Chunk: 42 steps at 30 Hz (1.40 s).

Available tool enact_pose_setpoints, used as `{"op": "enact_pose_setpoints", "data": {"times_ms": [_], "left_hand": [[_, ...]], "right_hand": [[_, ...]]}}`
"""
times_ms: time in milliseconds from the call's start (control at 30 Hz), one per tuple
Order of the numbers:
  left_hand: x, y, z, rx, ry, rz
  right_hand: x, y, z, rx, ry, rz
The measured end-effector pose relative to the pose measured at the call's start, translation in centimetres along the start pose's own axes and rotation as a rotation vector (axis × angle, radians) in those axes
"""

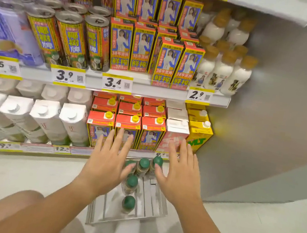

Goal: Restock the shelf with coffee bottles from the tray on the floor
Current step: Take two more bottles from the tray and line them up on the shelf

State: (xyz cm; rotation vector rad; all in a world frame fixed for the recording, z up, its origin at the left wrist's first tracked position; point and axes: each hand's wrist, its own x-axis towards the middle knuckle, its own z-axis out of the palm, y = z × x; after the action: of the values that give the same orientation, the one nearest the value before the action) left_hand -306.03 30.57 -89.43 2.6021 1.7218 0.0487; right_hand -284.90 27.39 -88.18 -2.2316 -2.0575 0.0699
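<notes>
Fingers (pixel 122 139) of the left hand (pixel 109 162) are spread flat and hold nothing; the right hand (pixel 178 171) is just as open and empty. Between and below them, five green-capped coffee bottles (pixel 132 182) stand upright in the tray (pixel 157 198) on the floor, their long axes vertical. Three form a far row at the fingertips, two sit nearer the body. The left thumb lies closest, at the leftmost cap, so I judge that hand better placed. Readable writing: price tags (pixel 117 83) 3.5, 3.9, 3.4, 2.9, then 12.5 lower; white cartons (pixel 74 123) marked "IF"; a yellow carton (pixel 198 138) marked "VLT".
</notes>
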Motion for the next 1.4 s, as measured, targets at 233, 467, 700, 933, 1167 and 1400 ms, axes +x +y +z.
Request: {"op": "enact_pose_setpoints", "data": {"times_ms": [233, 467, 700, 933, 1167, 1400], "left_hand": [[-5.1, -0.3, 10.0, -0.1, -0.293, -0.136], [-4.7, 0.7, 15.8, -0.677, -0.39, -0.551], [0.1, -1.3, 22.1, -0.952, -0.315, -0.799], [1.3, -1.4, 26.3, -1.071, -0.082, -0.725], [1.1, -0.9, 25.3, -1.011, 0.091, -0.77], [1.3, -2.0, 16.0, -0.868, 0.143, -0.585]], "right_hand": [[-5.0, 0.2, 9.6, 0.145, -0.351, 0.087], [-4.7, -0.6, 15.6, 0.43, -0.56, 0.219], [-1.0, 0.1, 22.4, 0.83, -0.589, 0.293], [0.9, 0.4, 27.0, 1.074, -0.55, 0.283], [1.0, -0.1, 26.6, 1.155, -0.412, 0.289], [2.3, -0.9, 16.9, 1.188, -0.339, 0.226]]}}
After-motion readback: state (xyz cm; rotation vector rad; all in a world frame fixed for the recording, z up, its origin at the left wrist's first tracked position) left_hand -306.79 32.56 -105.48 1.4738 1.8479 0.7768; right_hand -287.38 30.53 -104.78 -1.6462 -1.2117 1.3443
